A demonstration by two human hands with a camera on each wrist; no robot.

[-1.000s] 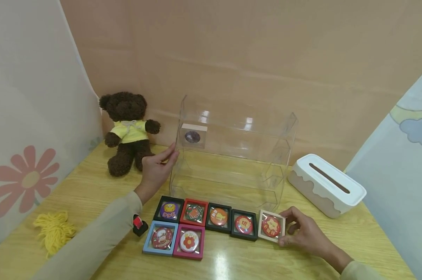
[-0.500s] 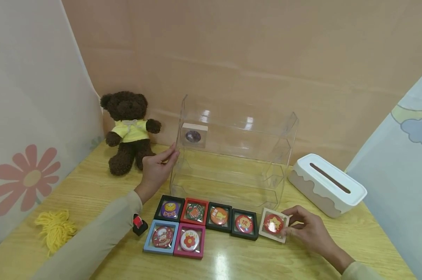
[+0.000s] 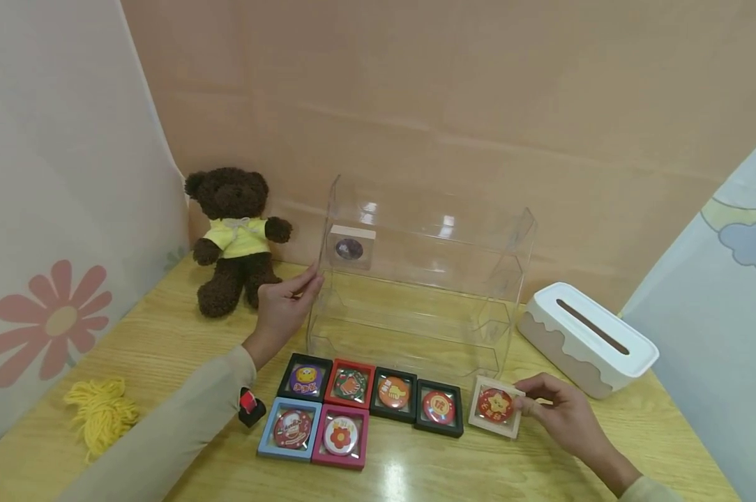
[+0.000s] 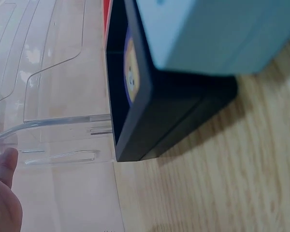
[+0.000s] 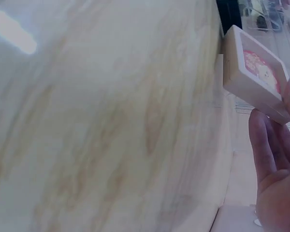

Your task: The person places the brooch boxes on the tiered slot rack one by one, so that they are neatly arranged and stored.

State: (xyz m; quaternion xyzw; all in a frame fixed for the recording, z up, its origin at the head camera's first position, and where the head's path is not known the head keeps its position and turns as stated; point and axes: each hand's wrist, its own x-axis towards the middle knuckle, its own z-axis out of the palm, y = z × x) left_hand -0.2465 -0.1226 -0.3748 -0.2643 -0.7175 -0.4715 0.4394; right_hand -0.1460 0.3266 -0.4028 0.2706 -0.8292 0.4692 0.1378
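Note:
My left hand (image 3: 284,314) pinches the left side panel of a clear acrylic display rack (image 3: 409,335). In the left wrist view, part of the left hand (image 4: 4,193) shows beside the rack's transparent edge. My right hand (image 3: 566,422) holds a beige square display frame (image 3: 496,406) by its right side, thumb on the front. A red badge with a yellow star sits inside that frame. In the right wrist view the beige frame (image 5: 253,75) is tilted between thumb and fingers (image 5: 266,140). One light-topped frame with a dark round piece (image 3: 351,247) stands on the rack's upper left.
Black (image 3: 439,408), red (image 3: 353,383), blue (image 3: 290,429) and pink (image 3: 340,437) badge frames lie in front of the rack. A tissue box (image 3: 588,341) stands right, a teddy bear (image 3: 236,240) back left, yellow yarn (image 3: 102,415) at left.
The beige frame has moved slightly right, leaving a gap from the black frame beside it, and my right thumb now lies over its front edge. The left hand keeps its hold on the rack.

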